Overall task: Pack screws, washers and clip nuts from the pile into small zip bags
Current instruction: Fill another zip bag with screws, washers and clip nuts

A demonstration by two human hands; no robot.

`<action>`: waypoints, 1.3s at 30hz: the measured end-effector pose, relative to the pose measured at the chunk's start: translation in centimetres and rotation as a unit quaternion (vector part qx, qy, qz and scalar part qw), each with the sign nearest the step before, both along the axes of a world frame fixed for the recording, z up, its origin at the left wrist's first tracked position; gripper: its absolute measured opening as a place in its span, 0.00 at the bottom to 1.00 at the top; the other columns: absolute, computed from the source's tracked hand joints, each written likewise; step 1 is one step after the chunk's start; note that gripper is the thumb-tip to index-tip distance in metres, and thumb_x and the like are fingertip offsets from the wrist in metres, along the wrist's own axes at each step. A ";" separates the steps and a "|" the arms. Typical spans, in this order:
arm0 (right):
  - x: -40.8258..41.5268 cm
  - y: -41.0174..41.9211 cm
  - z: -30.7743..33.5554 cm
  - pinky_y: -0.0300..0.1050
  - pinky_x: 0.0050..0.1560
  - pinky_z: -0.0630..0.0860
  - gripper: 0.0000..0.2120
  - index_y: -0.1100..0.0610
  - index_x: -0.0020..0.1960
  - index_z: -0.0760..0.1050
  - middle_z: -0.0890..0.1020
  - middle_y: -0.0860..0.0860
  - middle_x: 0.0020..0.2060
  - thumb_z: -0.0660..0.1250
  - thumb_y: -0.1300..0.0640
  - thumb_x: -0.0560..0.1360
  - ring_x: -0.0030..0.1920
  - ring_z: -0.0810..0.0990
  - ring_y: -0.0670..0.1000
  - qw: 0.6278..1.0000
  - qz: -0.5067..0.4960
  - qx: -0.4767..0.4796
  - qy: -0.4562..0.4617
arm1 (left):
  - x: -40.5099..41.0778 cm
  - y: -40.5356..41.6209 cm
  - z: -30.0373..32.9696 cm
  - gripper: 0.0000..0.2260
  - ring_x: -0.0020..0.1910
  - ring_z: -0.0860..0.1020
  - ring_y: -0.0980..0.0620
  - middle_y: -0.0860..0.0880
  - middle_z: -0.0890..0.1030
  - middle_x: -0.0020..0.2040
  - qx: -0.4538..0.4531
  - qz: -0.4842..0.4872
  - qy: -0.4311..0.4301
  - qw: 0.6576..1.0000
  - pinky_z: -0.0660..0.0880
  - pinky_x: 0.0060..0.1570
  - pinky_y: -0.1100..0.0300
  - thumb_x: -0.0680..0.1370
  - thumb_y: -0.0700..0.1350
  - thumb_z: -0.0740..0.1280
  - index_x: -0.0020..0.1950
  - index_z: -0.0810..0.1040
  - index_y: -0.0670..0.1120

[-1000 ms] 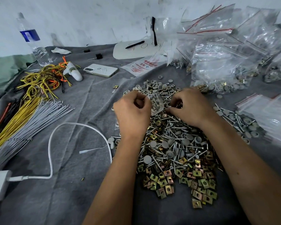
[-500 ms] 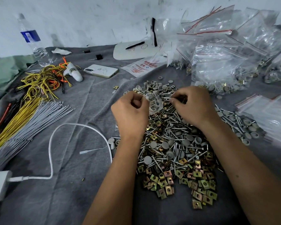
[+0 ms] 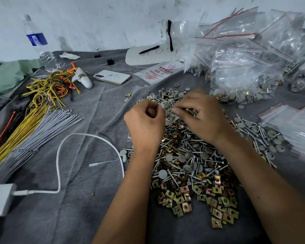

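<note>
Both hands are up over the far part of the pile (image 3: 188,166), which sits on a grey cloth (image 3: 81,208) spread over the work surface. The left hand (image 3: 145,126) is curled into a loose fist, thumb pressed against the bent forefinger, pinching the near-left edge of a small clear zip bag (image 3: 167,107) that hangs between the two hands, just above the heap. The right hand (image 3: 203,114) comes in from the other side, fingers (image 3: 177,111) drawn together at the bag's mouth with a few screws (image 3: 192,110) clamped among them; whether their tips are already inside the bag I cannot tell, the plastic is too blurred. Some grey washers show through the bag's wall. Below the wrists the pile spreads toward the near edge of the cloth: screws and round grey washers (image 3: 169,157) tangled in the middle, brass-coloured clip nuts (image 3: 183,205) fanned out nearest the person. A second, smaller scatter of screws and washers lies to the right of the right forearm. At the far right corner a heap of filled bags (image 3: 245,67) rises against the wall, and a stack of empty bags (image 3: 292,124) lies along the right edge. On the left side are bundles of grey and yellow wires (image 3: 30,131), a white cable (image 3: 60,155), a phone (image 3: 112,76) and a water bottle (image 3: 40,44).
</note>
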State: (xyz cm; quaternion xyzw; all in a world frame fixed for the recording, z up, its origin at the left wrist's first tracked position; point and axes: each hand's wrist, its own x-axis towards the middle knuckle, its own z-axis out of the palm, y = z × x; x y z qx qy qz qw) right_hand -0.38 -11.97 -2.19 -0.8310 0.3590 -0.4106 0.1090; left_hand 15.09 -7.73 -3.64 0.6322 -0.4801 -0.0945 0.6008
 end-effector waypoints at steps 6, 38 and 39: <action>-0.2 -0.8 -0.4 0.31 0.46 0.69 0.07 0.53 0.48 0.85 0.82 0.45 0.42 0.78 0.51 0.73 0.42 0.76 0.38 0.998 -0.050 0.023 -0.008 | 0.0 -0.1 0.0 0.07 0.27 0.72 0.58 0.53 0.78 0.28 -0.001 0.008 0.011 1.000 0.70 0.28 0.61 0.74 0.38 0.73 0.37 0.82 0.47; -1.5 -1.6 -0.8 0.25 0.35 0.65 0.10 0.57 0.51 0.85 0.79 0.41 0.35 0.74 0.50 0.76 0.35 0.75 0.34 0.979 -0.172 0.108 -0.022 | 0.0 0.1 0.3 0.14 0.27 0.73 0.61 0.57 0.77 0.27 -0.051 0.023 0.074 0.996 0.69 0.28 0.68 0.75 0.37 0.71 0.35 0.79 0.55; -1.6 -1.7 -0.8 0.24 0.34 0.65 0.10 0.57 0.50 0.85 0.77 0.39 0.34 0.74 0.50 0.76 0.35 0.75 0.34 0.978 -0.176 0.111 -0.031 | 0.0 0.1 0.3 0.14 0.27 0.73 0.61 0.56 0.77 0.28 -0.048 0.023 0.072 0.996 0.69 0.28 0.67 0.75 0.37 0.72 0.35 0.79 0.55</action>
